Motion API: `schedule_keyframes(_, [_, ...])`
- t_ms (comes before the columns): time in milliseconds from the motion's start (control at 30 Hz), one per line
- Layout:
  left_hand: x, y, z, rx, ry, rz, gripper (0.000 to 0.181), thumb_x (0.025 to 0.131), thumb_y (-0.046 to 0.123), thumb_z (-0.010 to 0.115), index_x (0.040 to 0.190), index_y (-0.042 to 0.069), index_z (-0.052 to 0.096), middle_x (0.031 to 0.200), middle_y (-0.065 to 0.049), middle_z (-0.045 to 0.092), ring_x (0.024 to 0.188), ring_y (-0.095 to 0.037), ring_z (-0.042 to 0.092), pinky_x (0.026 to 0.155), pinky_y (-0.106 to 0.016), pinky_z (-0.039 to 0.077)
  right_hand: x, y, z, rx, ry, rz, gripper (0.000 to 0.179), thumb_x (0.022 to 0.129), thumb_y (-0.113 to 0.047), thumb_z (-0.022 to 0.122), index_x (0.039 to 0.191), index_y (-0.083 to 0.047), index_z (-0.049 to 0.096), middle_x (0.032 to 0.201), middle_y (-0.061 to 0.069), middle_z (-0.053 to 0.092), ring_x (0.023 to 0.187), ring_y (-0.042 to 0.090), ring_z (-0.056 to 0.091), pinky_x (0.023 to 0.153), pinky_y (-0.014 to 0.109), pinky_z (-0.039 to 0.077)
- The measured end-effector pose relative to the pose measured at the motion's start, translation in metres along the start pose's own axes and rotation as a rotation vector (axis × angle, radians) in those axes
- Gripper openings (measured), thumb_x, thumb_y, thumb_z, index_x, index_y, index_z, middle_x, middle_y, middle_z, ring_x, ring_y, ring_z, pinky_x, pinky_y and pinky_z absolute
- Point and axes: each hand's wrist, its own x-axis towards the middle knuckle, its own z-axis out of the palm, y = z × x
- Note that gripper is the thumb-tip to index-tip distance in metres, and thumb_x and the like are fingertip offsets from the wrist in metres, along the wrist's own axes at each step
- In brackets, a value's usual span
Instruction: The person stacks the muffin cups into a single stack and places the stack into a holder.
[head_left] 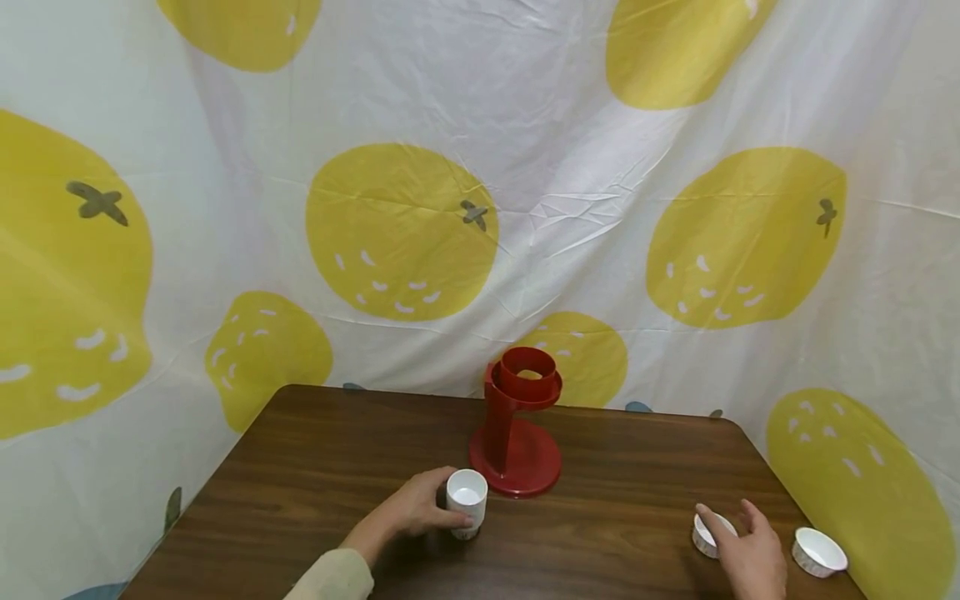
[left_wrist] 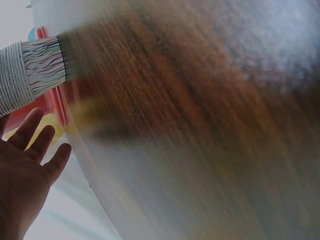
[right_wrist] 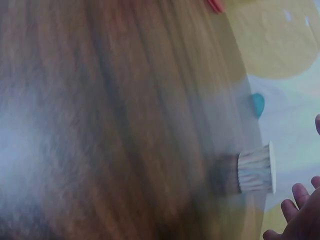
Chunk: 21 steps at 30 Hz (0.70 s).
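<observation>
My left hand holds a stack of white paper baking cups upright on the table, thumb across the front and index finger behind. In the left wrist view the stack shows several ribbed rims and wavy coloured stripes; the other fingers of the left hand are spread out beside it. Above a single baking cup at the right hovers my right hand, fingers apart and partly covering the cup. Another single baking cup sits to the right of that hand. One striped cup appears near the right fingers.
A red plastic stand with a round base and a ring-shaped top stands behind the stack, towards the back of the brown wood-grain table. A lemon-print cloth hangs behind and at the sides of the table.
</observation>
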Motion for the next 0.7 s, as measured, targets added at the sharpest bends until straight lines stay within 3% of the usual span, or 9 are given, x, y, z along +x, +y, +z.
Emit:
schedule_keyframes(267, [0.001,-0.001,-0.001,0.004,0.001,0.004,0.059,0.078,0.033,0.086,0.125,0.009,0.060,0.111,0.004,0.065,0.105,-0.019,0.060,0.093,-0.044,0.047,0.005,0.022,0.000,-0.120,0.021,-0.036,0.096,0.089,-0.058,0.064,0.141,0.016,0.031,0.132,0.042,0.043,0.118,0.057,0.044,0.098,0.061,0.034])
schedule_keyframes(533, [-0.001,0.001,-0.001,-0.010,-0.014,-0.012,0.059,0.078,0.034,0.085,0.126,0.010,0.060,0.113,0.004,0.065,0.106,-0.019,0.060,0.093,-0.045,0.047,0.013,0.031,0.003,-0.242,-0.006,-0.054,0.101,0.085,-0.061,0.066,0.134,0.021,0.034,0.127,0.042,0.047,0.112,0.057,0.048,0.094,0.063,0.038])
schedule_keyframes(700, [-0.001,0.003,-0.001,-0.001,-0.012,-0.010,0.059,0.078,0.035,0.085,0.126,0.010,0.060,0.112,0.004,0.065,0.106,-0.019,0.060,0.092,-0.044,0.047,0.016,0.033,0.004,-0.278,-0.012,-0.100,0.093,0.082,-0.063,0.068,0.123,0.017,0.044,0.114,0.041,0.055,0.102,0.056,0.054,0.082,0.061,0.044])
